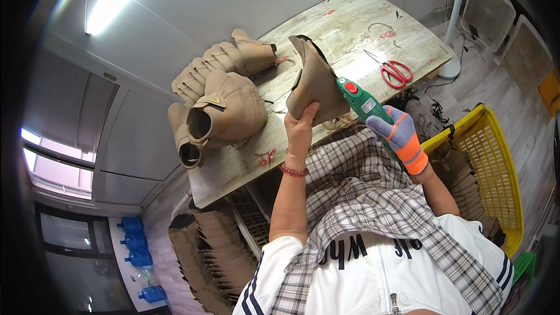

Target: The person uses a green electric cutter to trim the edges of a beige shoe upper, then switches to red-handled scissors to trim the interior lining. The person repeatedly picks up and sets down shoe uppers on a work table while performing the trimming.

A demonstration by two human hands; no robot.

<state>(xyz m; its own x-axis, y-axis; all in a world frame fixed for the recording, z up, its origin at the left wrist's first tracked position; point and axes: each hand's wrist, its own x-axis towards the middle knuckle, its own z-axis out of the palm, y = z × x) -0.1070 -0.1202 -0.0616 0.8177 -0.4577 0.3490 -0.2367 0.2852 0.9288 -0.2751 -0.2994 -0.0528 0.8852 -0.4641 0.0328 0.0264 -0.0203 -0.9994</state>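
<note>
My bare left hand point(300, 131), with a red bead bracelet at the wrist, grips the lower edge of a tan boot upper point(315, 84) held up over the near side of the table. Dark lining shows along the upper's opening. My right hand point(399, 131) wears a grey-and-orange knit glove and is wrapped round a green handheld power tool point(364, 104) with a red switch. The tool's front end meets the right edge of the upper; its tip is hard to make out. Red-handled scissors point(395, 74) lie on the table, beyond the tool.
Tan uppers point(233, 105) stand stacked at the table's left, with a nested row point(213, 64) behind. Thread scraps lie on the worn tabletop point(332, 23). A yellow basket point(504, 181) of uppers stands at my right; more stacked uppers point(224, 251) are below the table at left.
</note>
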